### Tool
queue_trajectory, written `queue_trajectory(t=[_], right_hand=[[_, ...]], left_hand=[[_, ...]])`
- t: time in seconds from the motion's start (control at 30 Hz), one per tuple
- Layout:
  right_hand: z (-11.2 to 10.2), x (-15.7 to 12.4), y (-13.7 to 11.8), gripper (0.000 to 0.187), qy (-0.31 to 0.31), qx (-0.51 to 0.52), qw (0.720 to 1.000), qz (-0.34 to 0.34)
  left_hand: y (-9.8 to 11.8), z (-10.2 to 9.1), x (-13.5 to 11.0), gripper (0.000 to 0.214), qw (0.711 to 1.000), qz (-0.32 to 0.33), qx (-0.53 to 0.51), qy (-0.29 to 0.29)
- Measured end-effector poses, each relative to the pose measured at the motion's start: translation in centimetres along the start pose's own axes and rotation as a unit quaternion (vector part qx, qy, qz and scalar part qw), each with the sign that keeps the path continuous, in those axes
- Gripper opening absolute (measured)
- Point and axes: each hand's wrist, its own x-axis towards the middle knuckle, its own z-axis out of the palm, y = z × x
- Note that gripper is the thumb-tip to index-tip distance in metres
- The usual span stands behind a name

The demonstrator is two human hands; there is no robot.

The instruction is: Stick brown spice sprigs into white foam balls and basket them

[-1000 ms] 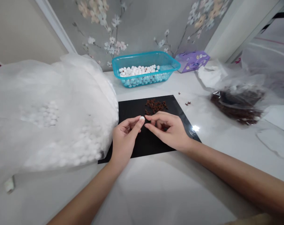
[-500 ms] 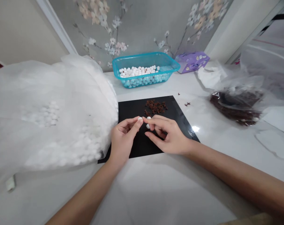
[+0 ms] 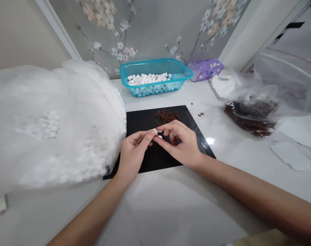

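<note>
My left hand (image 3: 133,147) pinches a small white ball (image 3: 155,131) between thumb and fingertips above the black mat (image 3: 150,164). From the other side, my right hand (image 3: 179,141) brings its thumb and index fingertips around the same ball; its other fingers are curled. Any small piece between the fingertips is too tiny to make out. Other white balls (image 3: 160,137) show on the mat behind my right fingers, partly hidden. Just beyond lies a pile of small reddish-brown star-shaped pieces (image 3: 167,116).
A blue plastic basket (image 3: 156,85) with many white balls stands by the wall, beside a purple tissue box (image 3: 206,70). A large translucent bag of white balls (image 3: 68,136) covers the left. At right lies a clear bag of brown pieces (image 3: 250,116). Loose brown bits (image 3: 201,114) dot the table.
My right thumb has risen toward the ball and now sits close beneath it, near the index fingertip. The whole view has shifted slightly, with things appearing further left.
</note>
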Motion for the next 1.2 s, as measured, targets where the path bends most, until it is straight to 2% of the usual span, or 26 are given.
queue_trajectory(t=[0.23, 0.37, 0.5, 0.67, 0.77, 0.87, 0.93, 1.0, 1.07, 1.2], right_hand=[[-0.2, 0.1, 0.2, 0.005, 0.012, -0.020, 1.000, -0.013], [-0.4, 0.1, 0.3, 0.004, -0.017, -0.082, 0.995, -0.053], [0.1, -0.1, -0.9, 0.015, -0.076, -0.239, 0.966, -0.058], [1.6, 0.2, -3.4, 0.031, -0.074, -0.348, 0.931, -0.087], [2.7, 1.9, -5.0, 0.032, -0.145, -0.358, 0.915, -0.119], [3.9, 4.6, -6.5, 0.033, -0.240, -0.346, 0.896, -0.143], [5.0, 6.4, -7.3, 0.032, -0.279, -0.328, 0.884, -0.183], [6.5, 8.1, -7.7, 0.031, -0.306, -0.312, 0.865, -0.247], [8.2, 9.4, -7.7, 0.030, -0.326, -0.327, 0.842, -0.279], [10.6, 11.2, -7.1, 0.023, -0.362, -0.397, 0.815, -0.217]], left_hand=[[0.0, 0.1, -0.2, 0.023, 1.000, 0.015, 0.019, -0.019], [-0.2, 0.2, -0.1, 0.023, 0.999, 0.019, 0.038, -0.029], [-0.3, 0.2, -0.1, 0.024, 0.999, 0.025, 0.043, -0.022], [-0.2, 0.0, -0.5, 0.020, 0.999, 0.042, 0.018, -0.004], [-0.6, -0.4, -0.4, 0.018, 0.998, 0.054, 0.014, 0.014], [-1.3, -0.9, 0.0, 0.017, 0.992, 0.073, 0.070, 0.070], [-1.6, -1.0, 0.1, 0.016, 0.988, 0.085, 0.100, 0.082], [-1.6, -0.8, -0.1, 0.011, 0.987, 0.098, 0.111, 0.067], [-1.4, -0.6, -0.6, 0.017, 0.983, 0.123, 0.132, 0.027], [-1.3, -0.3, -1.1, 0.020, 0.965, 0.143, 0.214, -0.047]])
